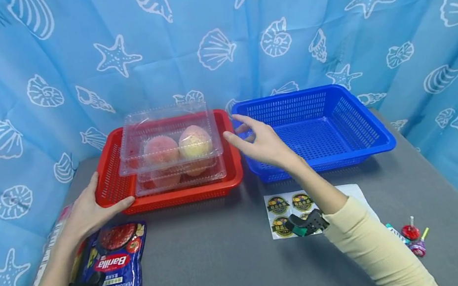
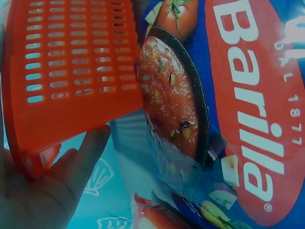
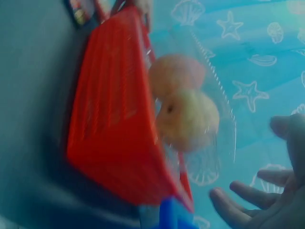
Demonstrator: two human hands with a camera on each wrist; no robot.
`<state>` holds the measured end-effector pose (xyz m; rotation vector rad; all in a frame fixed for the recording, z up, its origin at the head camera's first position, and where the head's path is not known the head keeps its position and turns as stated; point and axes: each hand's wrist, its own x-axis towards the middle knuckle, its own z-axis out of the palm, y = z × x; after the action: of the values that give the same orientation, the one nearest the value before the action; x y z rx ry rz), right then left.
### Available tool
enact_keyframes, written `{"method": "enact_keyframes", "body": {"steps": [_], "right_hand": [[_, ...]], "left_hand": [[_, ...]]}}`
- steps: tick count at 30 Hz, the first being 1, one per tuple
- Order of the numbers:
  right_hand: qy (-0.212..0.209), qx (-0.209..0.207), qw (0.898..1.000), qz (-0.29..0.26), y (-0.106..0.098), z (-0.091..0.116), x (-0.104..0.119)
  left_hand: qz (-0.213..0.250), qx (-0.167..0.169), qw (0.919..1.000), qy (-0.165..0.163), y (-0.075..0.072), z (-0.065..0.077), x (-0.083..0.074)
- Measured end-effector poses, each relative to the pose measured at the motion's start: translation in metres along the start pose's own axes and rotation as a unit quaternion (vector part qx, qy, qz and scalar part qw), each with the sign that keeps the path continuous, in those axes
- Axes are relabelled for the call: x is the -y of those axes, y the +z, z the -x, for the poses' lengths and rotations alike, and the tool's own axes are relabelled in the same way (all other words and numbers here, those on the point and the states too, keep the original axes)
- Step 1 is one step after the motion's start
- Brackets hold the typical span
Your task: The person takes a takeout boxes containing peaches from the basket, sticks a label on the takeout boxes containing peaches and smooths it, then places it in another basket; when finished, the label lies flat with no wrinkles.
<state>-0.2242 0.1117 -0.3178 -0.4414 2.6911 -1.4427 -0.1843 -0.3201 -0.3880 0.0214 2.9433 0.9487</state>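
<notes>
In the head view, a red basket point(image 1: 184, 199) holds a clear plastic box point(image 1: 166, 115) that rises above its rim. Peaches point(image 1: 195, 142) with pink and yellow skin show through the plastic. My left hand point(image 1: 83, 213) is at the basket's front left corner, its thumb along the front rim and its fingers at the left side. In the left wrist view, the thumb lies close to the slotted wall. My right hand point(image 1: 262, 142) hovers over the gap between the baskets, fingers spread, holding nothing. It is beside the box, apart from it in the right wrist view.
A blue basket point(image 1: 318, 167) stands to the right. Below it lies a sheet of round stickers point(image 1: 278, 205), partly under my right forearm. Wrapped lollipops point(image 1: 410, 232) lie at the far right. A blue Barilla pouch point(image 1: 118, 280) lies near my left wrist. Blue curtains point(image 1: 183, 80) hang behind.
</notes>
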Motion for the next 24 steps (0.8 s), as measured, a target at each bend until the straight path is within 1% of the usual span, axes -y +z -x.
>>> {"method": "enact_keyframes", "body": {"steps": [4,6,9,14,19,24], "right_hand": [[0.038,0.038,0.996,-0.066,0.011,-0.01,0.01],[0.055,0.055,0.992,-0.097,0.017,-0.016,0.013],[0.082,0.077,0.983,-0.144,0.026,-0.024,0.016],[0.134,0.088,0.959,-0.233,0.038,-0.034,0.017],[0.171,0.08,0.932,-0.309,0.047,-0.04,0.017],[0.194,0.07,0.9,-0.384,0.053,-0.04,0.016]], "left_hand": [[-0.008,0.023,0.9993,-0.029,0.0,0.001,-0.001],[-0.008,0.031,0.9986,-0.043,0.0,0.001,-0.001],[-0.008,0.034,0.9979,-0.056,0.0,0.002,-0.002],[-0.009,0.028,0.9976,-0.062,0.001,0.003,-0.003],[-0.003,0.026,0.9976,-0.064,0.002,0.004,-0.002],[-0.007,0.021,0.9979,-0.06,0.003,0.005,-0.002]]}}
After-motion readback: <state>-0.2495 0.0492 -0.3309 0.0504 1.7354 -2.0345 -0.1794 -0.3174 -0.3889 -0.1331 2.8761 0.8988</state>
